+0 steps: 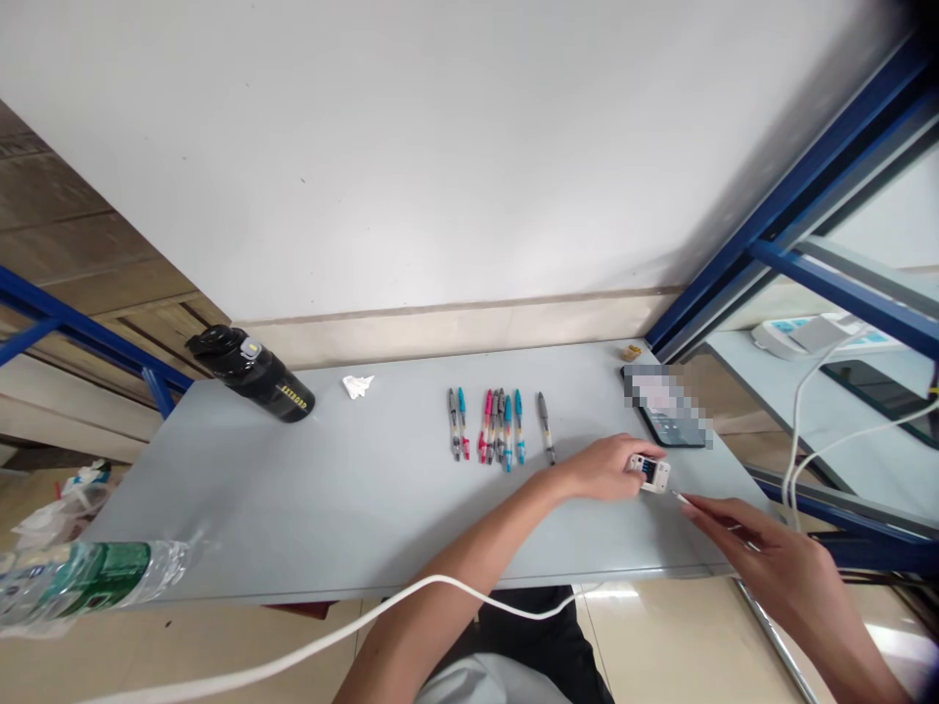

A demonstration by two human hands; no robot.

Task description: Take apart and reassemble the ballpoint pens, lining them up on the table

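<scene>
One small white box point(661, 476) with a dark opening is sitting over the right part of a grey table point(352, 528), between the left hand point(605, 467) and the right hand point(784, 552). Slipping is presenting the likeliest hazard: the left hand is covering only the left end of the box, so an uneven push at the right end could be twisting it loose. A second hazard is arising from the slim tool point(684, 501), whose thin tip is pointing left toward the box; overshooting could be scratching the casing or pricking the left hand. A white cable point(440, 579) is looping across the near side, in front of the left forearm point(491, 543), and could be catching on it during a lift. A phone point(671, 416) is lying just beyond the box, on the far side, where a stray knuckle could be nudging it.

Left hand: the fingers are curling partly closed, gripping the left end of the box, with one running along its far edge. Whether the box is touching the table is remaining unclear. Right hand: thumb and fingers are pinching together on the tool, its tip appearing just apart from the box. Several pens point(501, 428) are lying farther left, untouched by either hand.
</scene>
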